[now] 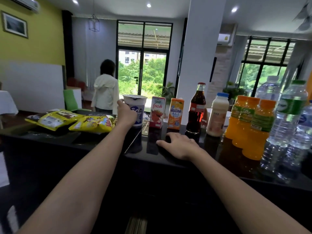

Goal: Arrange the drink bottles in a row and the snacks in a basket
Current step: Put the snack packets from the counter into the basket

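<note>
Snack bags (55,119): yellow packets lying flat on the dark counter (67,141), at the left end, near the cup but apart from it. No basket shows in view.
Left hand (125,114): reaching forward, fingers and thumb wrapped round the cup's near-left side.
Cup (137,103): sealed with a foil lid, upright, long axis vertical. It is the leftmost drink. Whether its base rests on the counter or is just off it, I cannot tell.
Key relation: the row runs off to the right of the held cup, and the red carton (157,112) stands just beside it, so any shift to line it up is probably a short sideways one.
Orange carton (176,114): upright, next to the red one.
Right hand (180,146): palm down on the counter in front of the cartons, fingers loosely spread, holding nothing.
Cola bottle (196,108): upright, nearest drink to the right hand.
Milk bottle (217,115): upright, next along.
Orange bottles (249,122): clustered, nearer the camera than the row.
Water bottles (290,119): bunched at the far right.
</note>
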`<state>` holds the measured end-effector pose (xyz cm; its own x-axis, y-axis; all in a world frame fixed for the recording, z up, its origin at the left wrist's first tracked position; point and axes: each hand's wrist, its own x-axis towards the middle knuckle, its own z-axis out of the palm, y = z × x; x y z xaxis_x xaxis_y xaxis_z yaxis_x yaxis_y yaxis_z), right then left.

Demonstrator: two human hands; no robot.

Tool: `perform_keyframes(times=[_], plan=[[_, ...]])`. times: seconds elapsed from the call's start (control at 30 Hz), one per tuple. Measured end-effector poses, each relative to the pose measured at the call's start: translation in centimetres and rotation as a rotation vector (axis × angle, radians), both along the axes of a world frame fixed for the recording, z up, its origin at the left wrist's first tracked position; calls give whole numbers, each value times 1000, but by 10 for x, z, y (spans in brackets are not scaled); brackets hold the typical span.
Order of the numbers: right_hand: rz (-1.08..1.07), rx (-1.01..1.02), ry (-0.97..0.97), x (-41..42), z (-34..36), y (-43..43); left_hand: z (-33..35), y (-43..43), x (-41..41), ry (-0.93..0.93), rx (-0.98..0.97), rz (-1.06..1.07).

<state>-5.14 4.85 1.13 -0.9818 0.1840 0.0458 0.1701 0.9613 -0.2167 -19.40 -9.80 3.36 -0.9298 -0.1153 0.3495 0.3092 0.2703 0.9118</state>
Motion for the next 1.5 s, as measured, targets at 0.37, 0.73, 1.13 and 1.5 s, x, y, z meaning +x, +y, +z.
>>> perform_keyframes(times=[0.37, 0.73, 1.13, 1.5], plan=[[314, -171, 217, -50, 49, -118, 7, -146, 34, 208, -542, 390], [378, -187, 280, -85, 4, -167, -29, -227, 7, -160, -784, 285], [272, -209, 348, -75, -3, -166, -34, -211, 8, 38, -936, 490], [259, -676, 489, 19, 3, -125, -44, -194, 92, 278, -593, 535]])
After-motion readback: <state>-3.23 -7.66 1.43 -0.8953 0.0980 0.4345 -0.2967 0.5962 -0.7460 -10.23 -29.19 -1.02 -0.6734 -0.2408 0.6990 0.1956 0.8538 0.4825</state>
